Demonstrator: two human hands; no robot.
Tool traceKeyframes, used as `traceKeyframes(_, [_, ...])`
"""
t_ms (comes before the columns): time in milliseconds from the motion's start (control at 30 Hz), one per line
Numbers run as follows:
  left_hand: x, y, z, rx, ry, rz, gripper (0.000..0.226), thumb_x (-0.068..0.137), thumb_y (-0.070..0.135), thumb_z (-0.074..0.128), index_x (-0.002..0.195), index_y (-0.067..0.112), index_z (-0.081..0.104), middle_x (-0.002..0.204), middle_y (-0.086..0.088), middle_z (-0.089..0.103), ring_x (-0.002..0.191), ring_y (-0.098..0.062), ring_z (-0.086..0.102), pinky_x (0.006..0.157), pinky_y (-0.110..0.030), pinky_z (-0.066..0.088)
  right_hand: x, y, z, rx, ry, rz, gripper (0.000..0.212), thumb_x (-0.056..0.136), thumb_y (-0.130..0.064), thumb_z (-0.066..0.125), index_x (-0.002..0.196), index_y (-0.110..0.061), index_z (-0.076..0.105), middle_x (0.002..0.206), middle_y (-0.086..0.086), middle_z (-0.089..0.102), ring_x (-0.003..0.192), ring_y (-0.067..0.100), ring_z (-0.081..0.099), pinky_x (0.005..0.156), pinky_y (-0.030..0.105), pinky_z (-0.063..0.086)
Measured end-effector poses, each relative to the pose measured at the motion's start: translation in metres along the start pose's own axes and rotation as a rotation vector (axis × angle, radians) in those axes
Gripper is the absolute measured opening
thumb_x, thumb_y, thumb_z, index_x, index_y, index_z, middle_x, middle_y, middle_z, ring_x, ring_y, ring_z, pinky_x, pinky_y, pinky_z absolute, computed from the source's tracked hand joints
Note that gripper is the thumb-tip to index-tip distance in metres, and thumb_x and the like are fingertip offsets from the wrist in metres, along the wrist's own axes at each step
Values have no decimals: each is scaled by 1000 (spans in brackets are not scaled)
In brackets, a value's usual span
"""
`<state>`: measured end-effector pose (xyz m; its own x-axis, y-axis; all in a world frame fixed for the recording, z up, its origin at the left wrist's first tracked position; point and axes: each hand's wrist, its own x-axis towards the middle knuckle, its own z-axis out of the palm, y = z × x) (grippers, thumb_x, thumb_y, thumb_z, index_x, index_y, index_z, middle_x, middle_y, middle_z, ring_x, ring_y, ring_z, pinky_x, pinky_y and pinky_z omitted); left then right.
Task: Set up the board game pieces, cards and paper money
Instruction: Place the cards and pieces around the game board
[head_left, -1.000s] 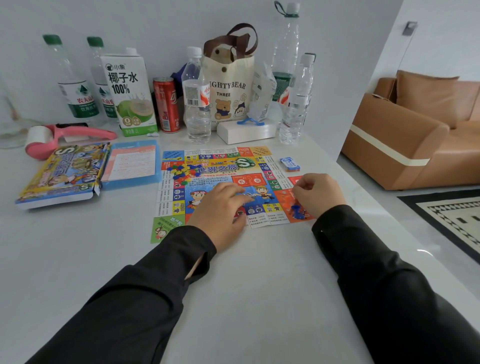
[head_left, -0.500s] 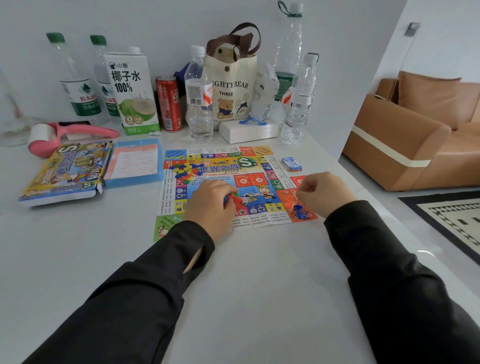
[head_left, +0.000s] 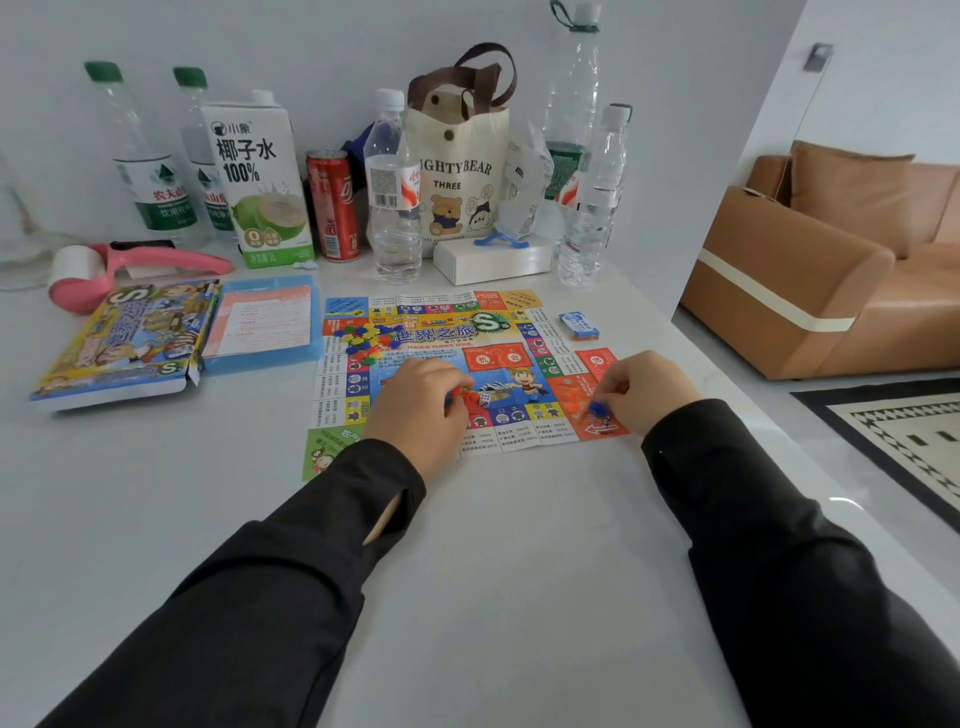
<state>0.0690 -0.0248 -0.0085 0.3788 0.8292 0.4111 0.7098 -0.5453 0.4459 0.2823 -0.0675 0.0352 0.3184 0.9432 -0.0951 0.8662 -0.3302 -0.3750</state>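
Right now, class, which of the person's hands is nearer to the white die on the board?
Left. The left hand has its fingertips just beside the white die, holding a red piece. The right hand is farther off, at the board's orange corner.

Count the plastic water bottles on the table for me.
5. Two green-capped at back left, one white-capped beside the can, two right of the bag. More may hide behind the bag.
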Motion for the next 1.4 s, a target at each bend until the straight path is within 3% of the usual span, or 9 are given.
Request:
traceKeyframes(267, [0, 0, -1, 8, -12, 0, 28, 92, 9, 46, 112, 13, 65, 115, 2, 62, 113, -13, 46, 86, -15, 27, 7, 5, 2, 67, 61, 33, 19, 93, -15, 50, 105, -13, 65, 110, 7, 59, 93, 19, 52, 89, 30, 44])
traceKeyframes(467, [0, 1, -1, 8, -19, -4, 28, 92, 9, 46, 112, 13, 65, 116, 2, 62, 114, -13, 46, 89, -17, 30, 6, 3, 1, 184, 177, -8, 22, 96, -23, 42, 100, -13, 61, 96, 5, 62, 78, 13, 52, 58, 20, 37])
traceKeyframes(600, [0, 1, -1, 10, -17, -10, 28, 92, 11, 46, 113, 14, 65, 117, 3, 61, 114, -12, 45, 89, -17, 30, -1, 1, 0, 115, 93, -70, 16, 92, -13, 47, 97, -17, 62, 97, -1, 56, 89, 14, 51, 73, 24, 40])
traceKeyframes(767, [0, 0, 0, 3, -18, -11, 28, 92, 10, 46, 112, 14, 65, 116, 3, 62, 114, -12, 46, 89, -18, 32, -4, 3, -2, 30, 6, -95, 18, 89, -7, 52, 91, -23, 60, 100, -2, 54, 92, 16, 52, 76, 23, 43])
traceKeyframes(967, [0, 0, 0, -4, -19, -10, 28, 92, 9, 46, 110, 14, 66, 114, 3, 62, 113, -12, 46, 85, -15, 28, -3, 6, -3, -40, -17, -113, 19, 89, -13, 56, 106, -17, 65, 99, -2, 53, 90, 15, 50, 79, 23, 41])
traceKeyframes(1400, [0, 0, 0, 2, -38, -9, 28, 92, 10, 46, 111, 14, 66, 115, 2, 62, 113, -13, 46, 89, -18, 31, -2, 4, -3, -50, 4, -52, 23, 91, -23, 56, 112, -15, 62, 103, 2, 56, 90, 17, 48, 82, 25, 39])
